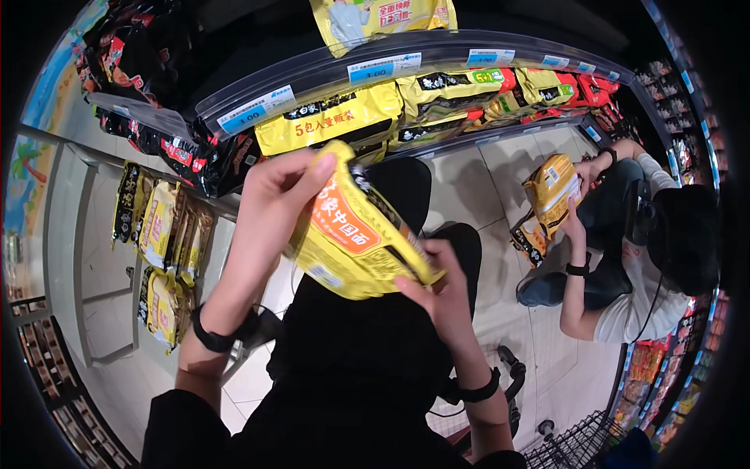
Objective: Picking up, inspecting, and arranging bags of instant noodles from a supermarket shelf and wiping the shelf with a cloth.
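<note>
A yellow plastic packet of instant noodles is held tilted over my lap, its face with an orange panel towards me. My left hand pinches its upper corner between thumb and fingers. At the lower right end, my right hand grips the packet's edge. Just beyond, large yellow multipacks lie on a lower shelf, under a shelf edge with price tags. Another yellow packet lies on the shelf above.
Yellow packets stand on a pale shelf at the left, with black and red packs above them. A co-worker crouches at the right, holding orange-yellow packets. A wire cart stands at the lower right, near a black wheeled frame.
</note>
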{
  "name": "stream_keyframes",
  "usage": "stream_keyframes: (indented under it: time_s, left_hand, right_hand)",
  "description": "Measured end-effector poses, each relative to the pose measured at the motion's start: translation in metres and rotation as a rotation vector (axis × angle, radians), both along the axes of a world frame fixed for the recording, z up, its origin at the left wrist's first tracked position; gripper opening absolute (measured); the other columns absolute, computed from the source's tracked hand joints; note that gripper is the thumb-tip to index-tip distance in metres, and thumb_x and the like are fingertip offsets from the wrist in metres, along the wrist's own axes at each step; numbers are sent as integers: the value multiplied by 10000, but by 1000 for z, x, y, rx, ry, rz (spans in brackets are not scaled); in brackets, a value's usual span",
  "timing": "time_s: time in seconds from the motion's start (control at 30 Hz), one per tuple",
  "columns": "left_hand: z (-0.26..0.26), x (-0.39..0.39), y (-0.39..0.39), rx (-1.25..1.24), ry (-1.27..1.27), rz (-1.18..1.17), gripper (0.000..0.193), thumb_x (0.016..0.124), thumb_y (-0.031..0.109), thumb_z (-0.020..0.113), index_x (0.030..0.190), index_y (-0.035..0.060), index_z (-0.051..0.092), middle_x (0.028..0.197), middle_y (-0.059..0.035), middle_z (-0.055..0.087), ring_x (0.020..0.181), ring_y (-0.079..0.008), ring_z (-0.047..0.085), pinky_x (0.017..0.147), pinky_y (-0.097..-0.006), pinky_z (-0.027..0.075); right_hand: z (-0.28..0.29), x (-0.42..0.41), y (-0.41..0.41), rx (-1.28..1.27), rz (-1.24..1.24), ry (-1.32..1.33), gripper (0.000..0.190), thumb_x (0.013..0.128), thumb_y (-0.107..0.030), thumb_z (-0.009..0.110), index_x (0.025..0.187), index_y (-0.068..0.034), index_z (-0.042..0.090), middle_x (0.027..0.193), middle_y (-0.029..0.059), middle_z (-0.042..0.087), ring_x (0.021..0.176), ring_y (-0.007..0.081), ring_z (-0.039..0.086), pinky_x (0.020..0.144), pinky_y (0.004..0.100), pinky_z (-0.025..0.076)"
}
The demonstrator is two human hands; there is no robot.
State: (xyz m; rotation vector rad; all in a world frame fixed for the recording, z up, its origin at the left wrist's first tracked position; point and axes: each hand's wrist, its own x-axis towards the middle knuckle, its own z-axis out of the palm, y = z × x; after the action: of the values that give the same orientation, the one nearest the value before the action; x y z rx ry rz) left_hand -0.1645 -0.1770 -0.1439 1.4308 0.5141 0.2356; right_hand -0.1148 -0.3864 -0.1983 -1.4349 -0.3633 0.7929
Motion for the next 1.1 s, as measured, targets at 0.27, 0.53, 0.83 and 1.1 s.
stream_keyframes:
  time_s: [0.27, 0.53, 0.83, 1.1]
  left_hand:
    - [20, 45, -9, 632, -101, -479, 164, 729, 140, 662, 706, -18, 628, 582, -40, 587, 535, -72, 522, 497, -228, 384]
    - [24, 58, -12, 863, -271, -751, 216, 722, 263, 628, 733, 49, 653, 610, -59, 594, 556, -194, 530, 540, -291, 388]
    - [27, 54, -13, 721, -119, -921, 230, 711, 270, 649, 749, 43, 659, 614, -68, 595, 547, -199, 543, 517, -299, 392]
    - [33, 55, -22, 774, -202, -1065, 213, 727, 276, 631, 716, 66, 666, 536, -66, 563, 505, -209, 536, 481, -305, 381]
  right_hand:
    - [6, -6, 18, -7, 396, 182, 344, 771, -63, 637, 1063, 26, 477, 974, 67, 582, 836, 116, 578, 692, 254, 486]
    - [1, -26, 43, 224, 389, 321, 379, 773, -59, 635, 1097, 39, 462, 1037, 77, 557, 929, 107, 551, 787, 247, 455]
    - [-5, -38, 43, 113, 483, 250, 335, 789, -67, 621, 1093, 7, 502, 1024, 43, 572, 920, 89, 545, 794, 234, 441]
    - [1, -39, 43, 84, 513, 147, 371, 772, -137, 654, 1086, -4, 510, 1020, 41, 578, 930, 95, 537, 814, 247, 422]
